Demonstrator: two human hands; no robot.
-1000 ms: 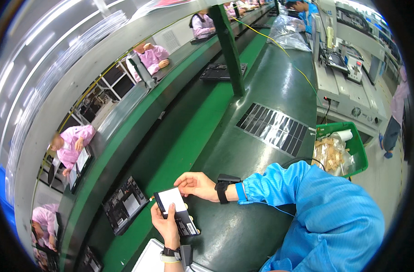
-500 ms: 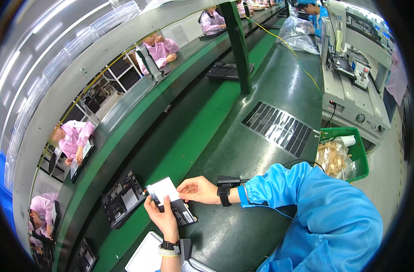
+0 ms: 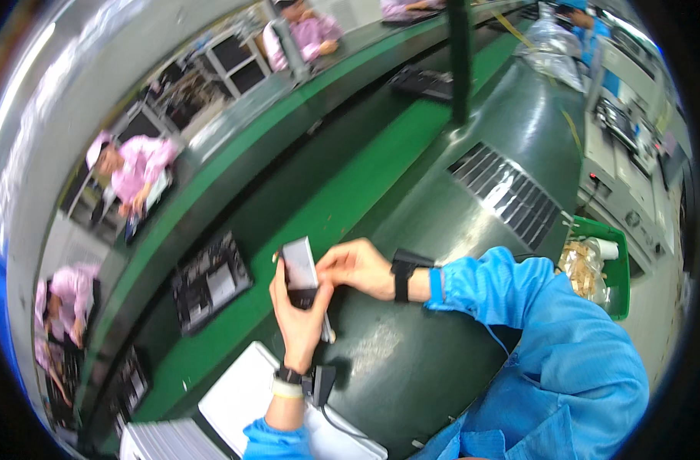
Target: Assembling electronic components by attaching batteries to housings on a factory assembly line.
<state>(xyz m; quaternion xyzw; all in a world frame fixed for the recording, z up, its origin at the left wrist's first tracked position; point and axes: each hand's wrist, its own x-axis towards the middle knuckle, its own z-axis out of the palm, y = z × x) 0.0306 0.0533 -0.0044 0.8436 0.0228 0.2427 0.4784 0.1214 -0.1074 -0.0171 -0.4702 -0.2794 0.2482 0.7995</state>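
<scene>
A flat rectangular pack with a silvery white face and a black lower part, which looks like a battery, is held up over the dark green bench. My left hand grips it from below, fingers behind and thumb along its right edge. My right hand is closed in a pinch beside that edge, its fingertips close to my left thumb. Whatever lies between those fingertips is too small to make out. To the left, an opened black device chassis with a pale rectangle inside lies on the green conveyor belt.
Below my left wrist lies a white tray, with a stack of pale sheets beside it. A sheet of dark strips lies to the right, near a green bin of scraps. A green post rises ahead. People in pink work across the line.
The view has shifted, so the scene sits differently. The pack is tipped more steeply, and its white face looks narrower. My left thumb now meets my right fingertips at its edge.
</scene>
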